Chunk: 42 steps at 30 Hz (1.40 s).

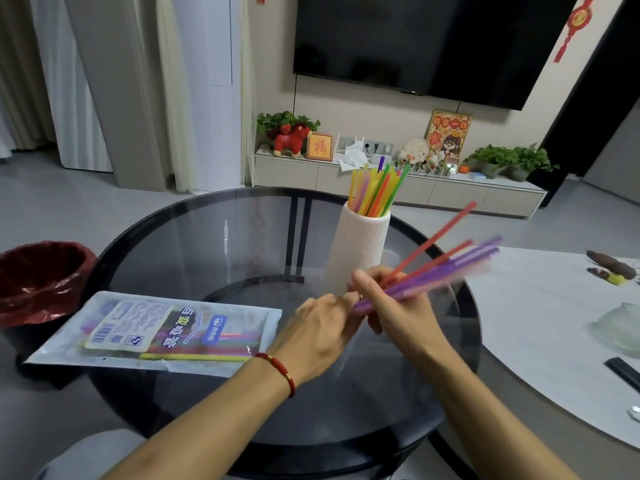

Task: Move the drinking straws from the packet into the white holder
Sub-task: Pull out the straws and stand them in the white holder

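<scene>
A ribbed white holder (360, 244) stands on the round dark glass table (214, 237) with several coloured straws (375, 188) upright in it. My right hand (391, 306) is shut on a bunch of red and purple straws (446, 263) that fan out up and to the right, just in front of the holder. My left hand (322, 327) touches the lower ends of that bunch with its fingertips. The plastic straw packet (162, 332) lies flat at the table's left, with several straws still inside.
A bin with a red liner (41, 278) stands to the left of the table. A white table (540, 306) at the right carries a glass bowl (620, 327), a black remote (623, 370) and small items. A TV unit lies beyond.
</scene>
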### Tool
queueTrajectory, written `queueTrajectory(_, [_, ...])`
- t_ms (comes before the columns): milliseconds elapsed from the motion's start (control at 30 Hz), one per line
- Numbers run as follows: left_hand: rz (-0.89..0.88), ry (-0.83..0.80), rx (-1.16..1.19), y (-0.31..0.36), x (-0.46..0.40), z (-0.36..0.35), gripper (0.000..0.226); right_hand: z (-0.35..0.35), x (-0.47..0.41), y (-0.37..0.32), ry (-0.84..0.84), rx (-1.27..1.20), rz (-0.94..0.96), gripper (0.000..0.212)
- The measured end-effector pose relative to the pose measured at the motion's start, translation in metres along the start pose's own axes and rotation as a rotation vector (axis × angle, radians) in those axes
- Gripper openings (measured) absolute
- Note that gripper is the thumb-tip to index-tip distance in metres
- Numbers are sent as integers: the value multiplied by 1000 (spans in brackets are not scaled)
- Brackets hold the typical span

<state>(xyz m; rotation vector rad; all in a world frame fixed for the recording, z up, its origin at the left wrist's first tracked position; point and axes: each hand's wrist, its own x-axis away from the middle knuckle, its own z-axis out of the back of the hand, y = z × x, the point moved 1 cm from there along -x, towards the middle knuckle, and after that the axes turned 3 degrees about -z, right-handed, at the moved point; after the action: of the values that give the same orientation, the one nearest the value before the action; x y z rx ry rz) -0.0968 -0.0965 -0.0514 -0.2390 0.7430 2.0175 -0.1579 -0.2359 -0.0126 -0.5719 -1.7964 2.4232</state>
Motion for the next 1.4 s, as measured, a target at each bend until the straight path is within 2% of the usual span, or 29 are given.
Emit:
queueTrajectory(33, [3, -20, 6, -2, 0, -2, 36, 0, -5, -1, 82, 86, 48, 25])
queueTrajectory(100, [71, -81, -10, -12, 4, -6, 57, 9, -14, -6, 217, 204, 117, 35])
queueTrajectory(167, [133, -75, -31, -24, 8, -6, 59, 22, -21, -9, 308, 288, 158, 38])
queueTrajectory(233, [154, -12, -23, -30, 9, -6, 51, 28, -24, -2, 335, 381, 158, 39])
queueTrajectory(367, [152, 50, -11, -31, 11, -6, 58, 22, -25, 16, 74, 515, -19, 38])
queueTrajectory(467, [131, 99, 11, -28, 11, -6, 64, 26, -22, 20, 67, 472, 8, 41])
queueTrajectory(567, [143, 106, 33, -27, 11, -6, 65, 27, -17, 22, -85, 537, -16, 34])
queueTrajectory(667, [157, 110, 71, -27, 13, -3, 64, 33, -15, 17, -56, 442, -16, 34])
queueTrajectory(767, [141, 135, 131, -19, 9, 2, 62, 35, -9, 21, -105, 457, -88, 37])
queueTrajectory(833, [158, 179, 207, -11, -2, 9, 66, 37, -9, 20, -40, 372, -86, 40])
queueTrajectory(900, [221, 228, 276, -8, -24, 18, 84, 46, -15, 10, 126, 183, -20, 39])
queueTrajectory(967, [317, 228, 319, -10, -51, 25, 113, 58, -27, -7, 323, -67, 42, 36])
queueTrajectory(1000, [359, 217, 336, -12, -67, 29, 124, 63, -35, -19, 390, -194, 50, 36])
queueTrajectory(1067, [416, 207, 404, -16, -94, 35, 132, 71, -52, -42, 438, -350, 78, 40])
queueTrajectory(1133, [439, 195, 494, -18, -114, 39, 128, 73, -69, -63, 431, -297, 142, 38])
queueTrajectory(1200, [440, 167, 547, -20, -123, 40, 113, 68, -86, -74, 393, -163, 172, 34])
queueTrajectory(1300, [441, 200, 430, -22, -122, 37, 75, 56, -109, -76, 321, 60, 152, 30])
queueTrajectory(1400, [429, 214, 382, -20, -119, 38, 62, 43, -121, -76, 273, 303, 121, 35])
